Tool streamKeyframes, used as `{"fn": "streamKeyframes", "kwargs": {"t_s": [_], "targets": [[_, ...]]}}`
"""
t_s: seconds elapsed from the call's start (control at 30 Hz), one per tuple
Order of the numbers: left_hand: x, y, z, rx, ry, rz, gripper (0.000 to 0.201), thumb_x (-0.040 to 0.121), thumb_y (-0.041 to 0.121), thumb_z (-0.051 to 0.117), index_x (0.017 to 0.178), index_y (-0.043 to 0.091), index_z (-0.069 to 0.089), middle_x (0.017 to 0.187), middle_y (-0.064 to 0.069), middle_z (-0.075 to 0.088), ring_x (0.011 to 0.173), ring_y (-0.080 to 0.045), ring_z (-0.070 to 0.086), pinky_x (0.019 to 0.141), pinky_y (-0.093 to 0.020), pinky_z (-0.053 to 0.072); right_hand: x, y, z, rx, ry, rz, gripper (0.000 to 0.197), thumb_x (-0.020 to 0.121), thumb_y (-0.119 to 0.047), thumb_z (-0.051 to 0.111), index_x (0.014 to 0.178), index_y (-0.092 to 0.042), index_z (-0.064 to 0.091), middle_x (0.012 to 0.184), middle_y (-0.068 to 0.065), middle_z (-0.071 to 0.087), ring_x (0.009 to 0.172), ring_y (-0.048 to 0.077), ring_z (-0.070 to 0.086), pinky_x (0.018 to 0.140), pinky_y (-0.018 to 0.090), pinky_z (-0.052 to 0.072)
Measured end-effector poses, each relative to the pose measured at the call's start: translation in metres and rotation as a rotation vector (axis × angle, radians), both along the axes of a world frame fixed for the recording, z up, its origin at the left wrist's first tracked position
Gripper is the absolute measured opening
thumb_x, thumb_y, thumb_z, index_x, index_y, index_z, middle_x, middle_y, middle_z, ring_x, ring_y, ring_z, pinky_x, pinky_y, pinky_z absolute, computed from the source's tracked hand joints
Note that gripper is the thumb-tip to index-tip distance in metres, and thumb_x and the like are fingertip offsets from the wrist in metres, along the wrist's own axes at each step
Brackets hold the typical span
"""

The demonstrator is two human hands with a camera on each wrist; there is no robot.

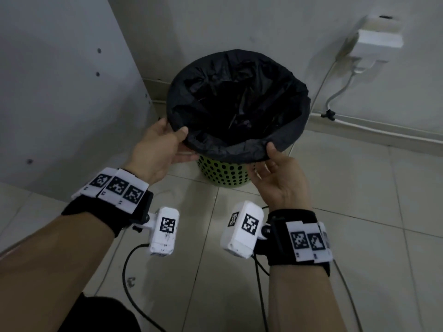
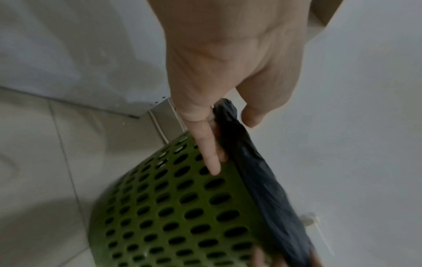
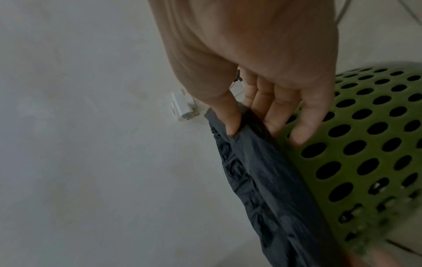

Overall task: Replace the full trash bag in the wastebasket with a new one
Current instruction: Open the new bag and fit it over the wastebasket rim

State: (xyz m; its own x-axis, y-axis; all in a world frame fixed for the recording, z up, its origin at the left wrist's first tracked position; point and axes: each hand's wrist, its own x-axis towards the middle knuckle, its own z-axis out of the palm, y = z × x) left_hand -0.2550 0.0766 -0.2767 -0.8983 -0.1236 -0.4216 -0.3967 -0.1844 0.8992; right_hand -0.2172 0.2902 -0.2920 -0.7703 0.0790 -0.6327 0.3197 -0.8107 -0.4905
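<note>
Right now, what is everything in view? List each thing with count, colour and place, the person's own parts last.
bag: one, black, lining the basket, edge folded over its rim.
basket: one, green with round holes, on the floor by the wall.
floor: pale tiles, underfoot.
panel: one, white, left of the basket.
adapter: one, white, on the wall at upper right.
cable: white, hanging from the adapter down to the wall base.
wrist cameras: two, white, one strapped at each wrist.
left hand: pinches the bag's rim, near left.
right hand: pinches the bag's rim, near right.
</note>
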Motion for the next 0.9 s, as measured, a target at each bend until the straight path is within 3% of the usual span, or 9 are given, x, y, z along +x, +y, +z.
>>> {"fn": "streamKeyframes", "kwargs": {"t_s": [0.1, 0.23, 0.33, 0.5, 0.57, 0.63, 0.73, 0.8, 0.9], "targets": [[0.01, 0.006, -0.003, 0.098, -0.074, -0.007, 0.05, 0.09, 0.038, 0.069, 0.133, 0.015, 0.057, 0.118, -0.008, 0.072, 0.097, -0.028, 0.073, 0.072, -0.045, 0.061, 0.009, -0.02, 0.002, -0.033, 0.047, 0.093, 0.034, 0.095, -0.01, 0.062, 0.129, -0.009, 0.061, 0.103, 0.005, 0.073, 0.095, 0.021, 0.071, 0.097, 0.043, 0.052], [0.013, 0.005, -0.013, 0.093, -0.057, 0.135, 0.043, 0.091, 0.015, 0.068, 0.132, 0.007, 0.054, 0.119, -0.013, 0.07, 0.094, -0.029, 0.073, 0.068, -0.041, 0.061, 0.021, -0.052, -0.001, -0.019, 0.081, 0.207, 0.022, 0.095, -0.014, 0.063, 0.117, -0.014, 0.066, 0.112, 0.006, 0.074, 0.095, 0.021, 0.073, 0.092, 0.044, 0.055], [0.007, -0.007, -0.015, 0.082, -0.058, 0.164, 0.05, 0.09, 0.007, 0.067, 0.136, 0.002, 0.048, 0.124, -0.018, 0.067, 0.09, -0.031, 0.074, 0.063, -0.036, 0.06, 0.021, -0.044, -0.006, 0.02, 0.027, 0.119, 0.035, 0.09, -0.031, 0.071, 0.119, -0.011, 0.067, 0.114, 0.011, 0.074, 0.099, 0.025, 0.072, 0.086, 0.042, 0.059], [0.0, -0.006, -0.013, 0.075, -0.024, 0.178, 0.047, 0.092, 0.006, 0.065, 0.136, 0.004, 0.048, 0.121, -0.018, 0.068, 0.084, -0.029, 0.072, 0.059, -0.034, 0.058, 0.012, -0.033, -0.007, 0.005, 0.038, -0.008, 0.037, 0.094, -0.018, 0.066, 0.128, -0.004, 0.062, 0.121, 0.014, 0.07, 0.104, 0.026, 0.067, 0.086, 0.036, 0.056], [0.002, -0.004, -0.014, 0.095, -0.042, 0.159, 0.046, 0.092, 0.014, 0.067, 0.135, 0.01, 0.051, 0.121, -0.014, 0.069, 0.092, -0.029, 0.073, 0.062, -0.039, 0.06, 0.014, -0.041, -0.006, 0.001, 0.037, -0.002, 0.035, 0.095, -0.017, 0.065, 0.127, -0.004, 0.062, 0.125, 0.015, 0.069, 0.106, 0.027, 0.068, 0.086, 0.037, 0.056], [0.007, -0.002, -0.015, 0.08, -0.067, 0.111, 0.052, 0.089, 0.021, 0.072, 0.136, 0.014, 0.051, 0.124, -0.012, 0.067, 0.102, -0.032, 0.071, 0.066, -0.047, 0.061, 0.018, -0.052, -0.007, 0.014, 0.031, 0.042, 0.033, 0.095, -0.019, 0.065, 0.126, -0.007, 0.063, 0.123, 0.014, 0.07, 0.105, 0.027, 0.069, 0.082, 0.038, 0.058], [0.008, -0.002, -0.018, 0.056, -0.077, 0.077, 0.047, 0.092, 0.01, 0.066, 0.136, 0.008, 0.052, 0.126, -0.014, 0.066, 0.103, -0.032, 0.069, 0.064, -0.043, 0.061, 0.021, -0.053, -0.01, 0.042, 0.021, 0.022, 0.04, 0.091, -0.035, 0.07, 0.123, -0.01, 0.066, 0.117, 0.014, 0.072, 0.101, 0.027, 0.072, 0.076, 0.039, 0.061], [0.002, -0.007, -0.016, 0.061, -0.081, 0.078, 0.042, 0.093, 0.003, 0.061, 0.134, 0.004, 0.052, 0.124, -0.016, 0.066, 0.099, -0.032, 0.069, 0.061, -0.04, 0.06, 0.018, -0.038, -0.011, 0.052, 0.038, -0.058, 0.044, 0.089, -0.038, 0.071, 0.122, -0.011, 0.066, 0.117, 0.012, 0.073, 0.105, 0.027, 0.071, 0.083, 0.04, 0.061], [-0.007, -0.011, -0.014, 0.04, -0.101, 0.05, 0.04, 0.094, 0.003, 0.059, 0.133, 0.005, 0.053, 0.123, -0.015, 0.067, 0.095, -0.03, 0.071, 0.059, -0.036, 0.06, 0.011, -0.018, -0.011, 0.039, 0.072, -0.082, 0.034, 0.094, -0.023, 0.067, 0.123, -0.004, 0.065, 0.118, 0.013, 0.073, 0.111, 0.029, 0.069, 0.09, 0.039, 0.058]]}}
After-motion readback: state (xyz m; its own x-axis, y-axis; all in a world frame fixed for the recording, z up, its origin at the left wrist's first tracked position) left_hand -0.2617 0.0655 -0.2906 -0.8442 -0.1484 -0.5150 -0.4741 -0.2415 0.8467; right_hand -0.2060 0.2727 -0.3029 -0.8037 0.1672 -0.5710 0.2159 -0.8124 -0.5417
